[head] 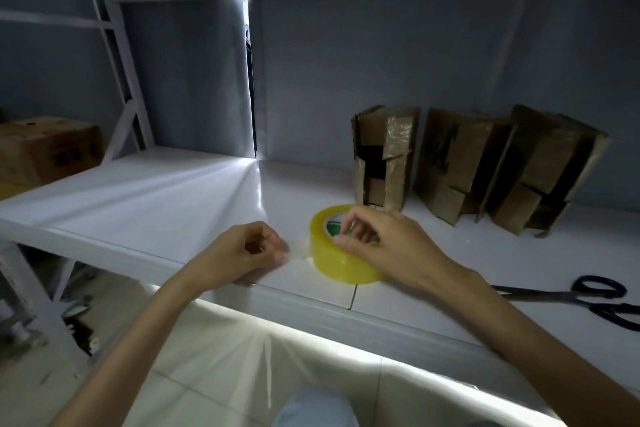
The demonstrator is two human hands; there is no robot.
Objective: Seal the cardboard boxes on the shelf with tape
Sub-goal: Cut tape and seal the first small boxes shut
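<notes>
Shelf: white shelf (166,198) spans mid frame, grey backing behind.
Tape roll: yellowish tape roll (341,258) lies flat near the shelf's front edge, centre frame.
Right hand: right hand (377,239) rests on the roll, fingers curled round its top.
Left hand: left hand (249,248), just left of the roll, pinches the pulled-out clear tape end.
Boxes: three cardboard boxes (460,166) stand at right, flaps partly open.
Scissors: black scissors (588,298) lie at right edge.
Extra: another carton (48,149) at far left.
</notes>
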